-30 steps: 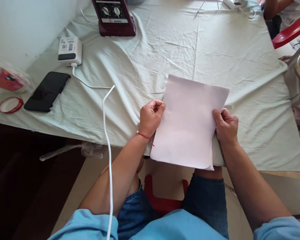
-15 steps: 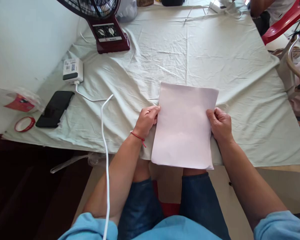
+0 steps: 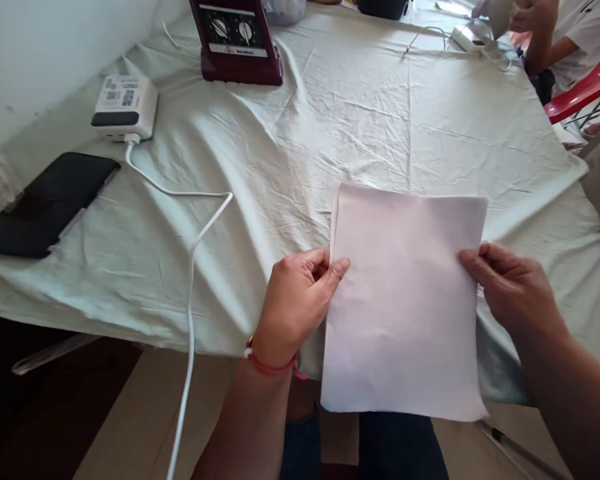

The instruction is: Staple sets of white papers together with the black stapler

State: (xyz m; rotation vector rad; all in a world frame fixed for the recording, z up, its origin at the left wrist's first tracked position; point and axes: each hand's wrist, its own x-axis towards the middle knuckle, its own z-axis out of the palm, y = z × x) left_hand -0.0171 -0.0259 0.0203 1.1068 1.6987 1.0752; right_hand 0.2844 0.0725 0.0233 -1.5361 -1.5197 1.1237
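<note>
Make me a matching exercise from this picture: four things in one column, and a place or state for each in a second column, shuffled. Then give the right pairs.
Things:
1. sheet of paper
2. phone
3. fan base
4. white adapter

Places or states:
A. dark red, at the far edge of the table, two dials on the front
B. held at its sides by the left hand and right hand
C. a white cable runs out of it
D. black, lying flat at the left

Pairs: 1-B, 2-D, 3-A, 4-C

blank white paper (image 3: pixel 405 313) overhanging table edge
</note>
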